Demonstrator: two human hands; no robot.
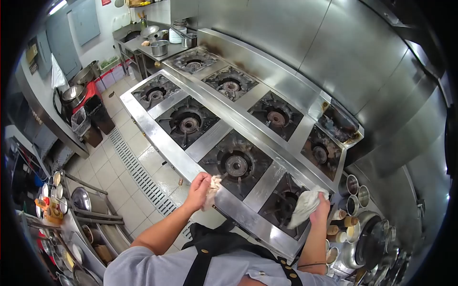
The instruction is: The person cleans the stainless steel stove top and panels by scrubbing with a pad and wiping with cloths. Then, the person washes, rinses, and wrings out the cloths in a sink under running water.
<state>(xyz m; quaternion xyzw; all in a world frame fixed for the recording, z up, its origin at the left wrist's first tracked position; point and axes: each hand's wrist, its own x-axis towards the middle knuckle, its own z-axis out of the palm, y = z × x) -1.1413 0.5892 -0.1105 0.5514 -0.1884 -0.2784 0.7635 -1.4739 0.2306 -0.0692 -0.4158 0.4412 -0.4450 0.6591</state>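
My left hand (197, 190) is closed around a crumpled, brownish-white cloth (211, 192) at the stove's front edge. The cloth hangs down from my fist. On the right, my right hand (320, 209) grips a pale, whitish rag (305, 206) that droops over the front right burner (285, 204). Whether the rag touches the burner grate I cannot tell. Between both hands lies the steel stove top (260, 188), with a larger black burner (236, 166) just behind. Streaks and wet-looking marks show on the steel.
A steel backsplash (257, 62) runs behind several burners. Metal cups (352, 185) and jars crowd the right side. Pots (159, 47) stand on the far left counter. A floor drain grate (138, 169) crosses the tiles at left. Near lower left is a shelf with bowls and an orange-capped container (50, 212).
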